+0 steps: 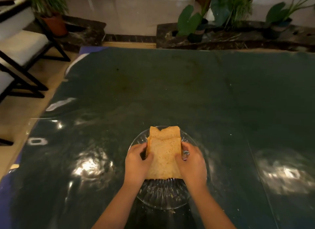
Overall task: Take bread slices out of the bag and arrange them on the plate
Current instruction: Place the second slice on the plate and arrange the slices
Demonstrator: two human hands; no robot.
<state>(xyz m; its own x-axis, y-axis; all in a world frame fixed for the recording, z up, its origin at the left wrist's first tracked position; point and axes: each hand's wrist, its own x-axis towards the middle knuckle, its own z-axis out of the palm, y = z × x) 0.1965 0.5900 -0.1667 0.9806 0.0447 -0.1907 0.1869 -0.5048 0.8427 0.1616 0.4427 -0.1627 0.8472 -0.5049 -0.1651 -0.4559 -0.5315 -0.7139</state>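
Together, left hand [137, 162] and right hand [191, 162] clasp bread slices [163, 159] over the plate [162, 196].

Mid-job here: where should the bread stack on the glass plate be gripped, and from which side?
Grip the bread stack by its two long crust edges, coming in from left and right, as the left hand and right hand do now. Those sides are straight and firm; the far end curls up, and the glass plate blocks reaching underneath.
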